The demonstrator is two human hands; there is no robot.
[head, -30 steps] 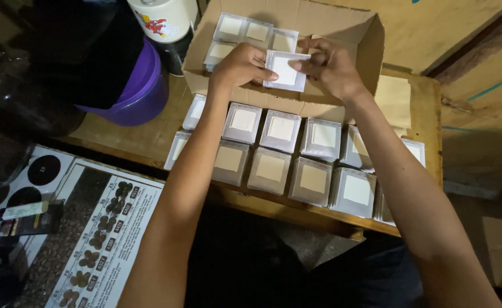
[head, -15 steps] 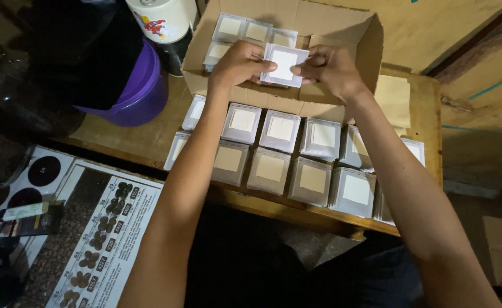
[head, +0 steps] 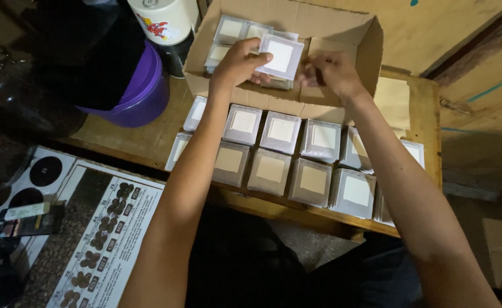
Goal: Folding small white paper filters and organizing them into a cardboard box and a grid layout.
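Observation:
My left hand [head: 238, 64] grips a small square grey packet [head: 279, 57] with a white label, held over the open cardboard box [head: 342, 97]. My right hand [head: 331, 71] hovers just right of the packet, fingers curled and blurred, apparently off the packet. Inside the box, at its far left, more of the same packets [head: 234, 29] lie stacked. In front of the box, two rows of similar packets [head: 282, 151] stand side by side on the wooden table [head: 120, 137].
A purple bucket [head: 142, 97] with a dark cloth over it stands at the left, a white jug [head: 162, 20] behind it. A printed chart [head: 100, 239] and a phone [head: 31, 219] lie at the lower left. A wooden wall rises at the right.
The packet has moved left and deeper over the box, now carried by my left hand. My right hand has come off it and shifted slightly right.

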